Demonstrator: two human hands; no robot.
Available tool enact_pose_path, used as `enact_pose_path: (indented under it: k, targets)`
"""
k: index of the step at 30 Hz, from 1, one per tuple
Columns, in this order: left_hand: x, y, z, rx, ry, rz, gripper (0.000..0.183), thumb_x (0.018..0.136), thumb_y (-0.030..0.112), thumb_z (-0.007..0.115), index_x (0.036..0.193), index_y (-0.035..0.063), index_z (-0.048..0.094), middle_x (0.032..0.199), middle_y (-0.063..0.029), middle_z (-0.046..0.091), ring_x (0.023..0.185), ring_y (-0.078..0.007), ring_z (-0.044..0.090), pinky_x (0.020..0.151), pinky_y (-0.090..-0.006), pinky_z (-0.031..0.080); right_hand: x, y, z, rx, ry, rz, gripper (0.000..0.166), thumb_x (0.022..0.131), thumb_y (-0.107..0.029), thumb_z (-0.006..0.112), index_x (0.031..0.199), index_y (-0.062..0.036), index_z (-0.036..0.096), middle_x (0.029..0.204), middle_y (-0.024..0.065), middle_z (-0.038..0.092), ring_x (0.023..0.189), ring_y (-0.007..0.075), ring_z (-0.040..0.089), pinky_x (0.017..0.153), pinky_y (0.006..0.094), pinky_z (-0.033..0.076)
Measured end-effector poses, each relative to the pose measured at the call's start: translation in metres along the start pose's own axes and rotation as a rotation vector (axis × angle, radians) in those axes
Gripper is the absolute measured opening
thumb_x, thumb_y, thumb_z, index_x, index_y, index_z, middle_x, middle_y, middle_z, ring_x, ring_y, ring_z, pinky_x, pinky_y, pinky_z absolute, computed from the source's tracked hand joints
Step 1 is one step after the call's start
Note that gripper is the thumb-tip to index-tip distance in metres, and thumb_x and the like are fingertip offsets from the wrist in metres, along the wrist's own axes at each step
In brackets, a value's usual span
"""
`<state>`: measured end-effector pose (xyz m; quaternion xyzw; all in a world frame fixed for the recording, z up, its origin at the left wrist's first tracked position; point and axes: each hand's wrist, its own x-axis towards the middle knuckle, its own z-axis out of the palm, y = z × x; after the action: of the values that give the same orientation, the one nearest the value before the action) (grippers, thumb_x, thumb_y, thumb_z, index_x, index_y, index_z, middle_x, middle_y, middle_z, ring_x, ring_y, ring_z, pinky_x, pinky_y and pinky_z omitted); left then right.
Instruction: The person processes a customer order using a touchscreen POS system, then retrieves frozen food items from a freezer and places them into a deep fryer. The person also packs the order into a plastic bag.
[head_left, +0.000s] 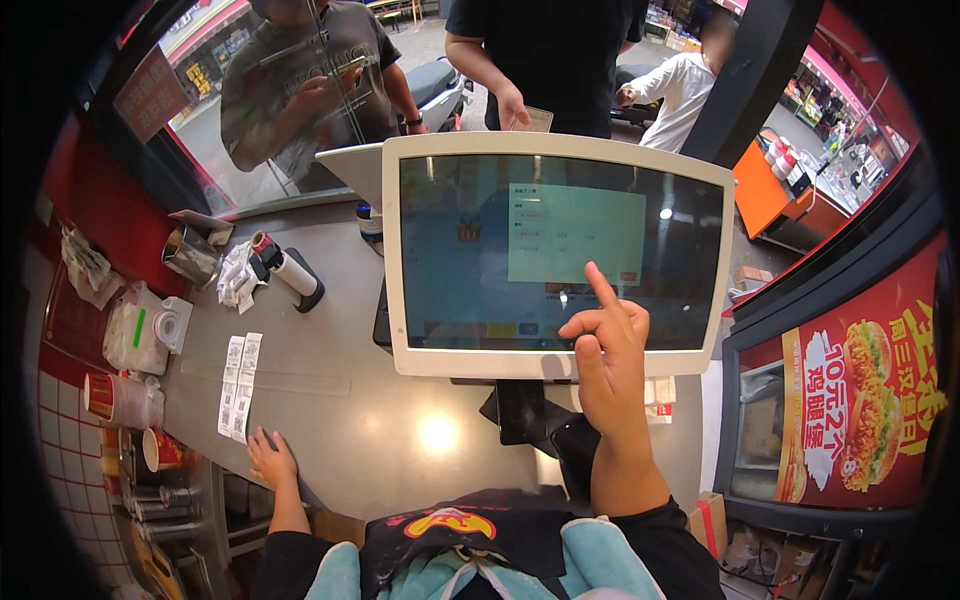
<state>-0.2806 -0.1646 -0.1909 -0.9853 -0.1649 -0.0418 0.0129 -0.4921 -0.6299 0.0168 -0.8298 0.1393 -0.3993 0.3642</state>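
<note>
My right hand (611, 352) is raised in front of a white-framed touchscreen terminal (450, 255), index finger extended and the other fingers partly curled, holding nothing. Its fingertip is over the lower part of a light pop-up window on the lit screen; whether it touches the glass I cannot tell. On the metal counter (352, 442), my left hand (271, 456) rests flat near the front edge with its fingers spread. Just beyond those fingertips lie two printed paper strips (240, 386), side by side. Below the terminal, a black phone-like device (523, 411) lies on the counter.
A handheld scanner (292, 274) on a stand and crumpled receipts (238, 277) sit at the left, beside a metal canister (191, 255). Stacked paper cups (112, 397) line the left edge. Beyond the counter stand several people, one holding a phone (349, 67). A poster-covered cabinet (757, 420) is right.
</note>
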Motion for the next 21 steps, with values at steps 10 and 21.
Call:
enact_pose_path:
  k: [10, 21]
  targets:
    - [0.000, 0.000, -0.001, 0.011, -0.006, 0.005, 0.049, 0.088, 0.045, 0.039, 0.132, 0.0244, 0.035, 0.141, -0.0057, 0.029, 0.129, -0.0266, 0.026, 0.099, -0.0607, 0.019, 0.007, -0.012, 0.014, 0.001, -0.040, -0.087, 0.029, 0.086, -0.034, 0.051, 0.078, -0.0074, 0.058, 0.128, 0.0246, 0.043, 0.093, 0.0317, 0.036, 0.089, 0.0393, 0.029]
    - [0.008, -0.008, 0.014, 0.015, 0.040, 0.032, 0.049, 0.089, 0.044, 0.039, 0.133, 0.0244, 0.035, 0.141, -0.0061, 0.029, 0.129, -0.0279, 0.027, 0.097, -0.0625, 0.020, 0.011, -0.024, 0.042, 0.048, -0.142, -0.151, 0.026, 0.085, -0.035, 0.053, 0.077, -0.0099, 0.058, 0.126, 0.0283, 0.042, 0.087, 0.0298, 0.036, 0.087, 0.0378, 0.028]
